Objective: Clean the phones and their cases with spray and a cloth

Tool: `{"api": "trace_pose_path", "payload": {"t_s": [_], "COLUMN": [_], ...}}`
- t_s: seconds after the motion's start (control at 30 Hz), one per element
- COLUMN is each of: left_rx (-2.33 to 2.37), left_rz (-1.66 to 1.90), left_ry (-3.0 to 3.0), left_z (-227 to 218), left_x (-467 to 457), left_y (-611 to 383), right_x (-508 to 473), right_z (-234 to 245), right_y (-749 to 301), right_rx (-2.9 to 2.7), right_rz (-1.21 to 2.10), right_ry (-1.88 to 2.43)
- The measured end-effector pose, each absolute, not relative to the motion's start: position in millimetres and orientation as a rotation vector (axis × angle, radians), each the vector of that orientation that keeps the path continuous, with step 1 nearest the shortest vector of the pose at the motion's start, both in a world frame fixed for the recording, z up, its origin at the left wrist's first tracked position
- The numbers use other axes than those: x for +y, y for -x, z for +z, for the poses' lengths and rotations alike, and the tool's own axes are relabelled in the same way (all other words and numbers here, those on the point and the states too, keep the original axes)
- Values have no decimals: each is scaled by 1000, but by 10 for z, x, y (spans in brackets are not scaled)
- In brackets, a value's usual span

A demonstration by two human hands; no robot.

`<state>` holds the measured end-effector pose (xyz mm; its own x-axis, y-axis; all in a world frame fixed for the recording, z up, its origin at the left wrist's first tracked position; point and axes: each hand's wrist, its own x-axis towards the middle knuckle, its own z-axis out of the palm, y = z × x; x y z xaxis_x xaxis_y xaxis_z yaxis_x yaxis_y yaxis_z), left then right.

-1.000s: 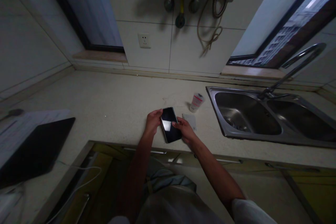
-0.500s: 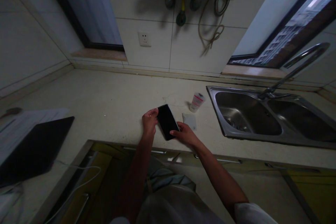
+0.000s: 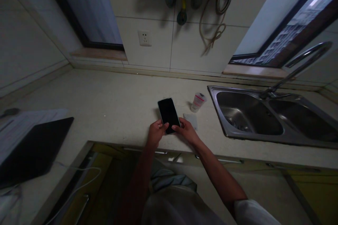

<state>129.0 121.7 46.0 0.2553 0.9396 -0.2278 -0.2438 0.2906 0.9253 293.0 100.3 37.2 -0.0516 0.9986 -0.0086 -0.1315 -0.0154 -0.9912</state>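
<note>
A smartphone (image 3: 169, 112) with a dark screen is held between both hands above the counter's front part. My left hand (image 3: 156, 132), with a ring on one finger, grips its lower left side, the thumb over the screen. On the lower right side my right hand (image 3: 186, 130) grips it in the same way, thumb on the glass. Fingers behind the phone are hidden. Just beyond my right hand lies a flat pale packet or card (image 3: 191, 119), partly covered by that hand. A clear plastic cup (image 3: 198, 102) with pink print stands behind it.
A double steel sink (image 3: 225, 134) with a tall tap (image 3: 298, 70) is set in the counter at right. At left lie a closed dark laptop (image 3: 37, 151), papers (image 3: 50, 114) and a white cable (image 3: 87, 168) hanging over the edge. A socket (image 3: 144, 38) is on the wall.
My left hand has slid from the phone's upper left side down to its lower left. The phone has turned more upright and moved slightly away from me. My right hand keeps its hold.
</note>
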Motion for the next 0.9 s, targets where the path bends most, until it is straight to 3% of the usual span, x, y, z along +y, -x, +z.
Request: {"api": "trace_pose_path", "payload": {"t_s": [0.33,0.5,0.63,0.77,0.9], "left_rx": [1050,1292,1565,1876,2016], "left_rz": [966,1152,1049,789,693], "left_ry": [-1037,-1112,-1373,-1736,-1929], "left_z": [358,361,457,534,516], "left_x": [1420,1591,1710,1766,1787], "left_y": [-1259,-1273,-1213,-1098,-1068], "right_x": [1038,1071,1051,1059,1106], "right_z": [244,373,508,645,782], "right_y": [-2852,-2653,-2636,-3038,-3643], "right_rx": [-1134,-1497,-1722,-1395,-966], "right_rz": [1268,1015,1003,1003,501], "right_ry": [1261,1329,1274,1241,1341]}}
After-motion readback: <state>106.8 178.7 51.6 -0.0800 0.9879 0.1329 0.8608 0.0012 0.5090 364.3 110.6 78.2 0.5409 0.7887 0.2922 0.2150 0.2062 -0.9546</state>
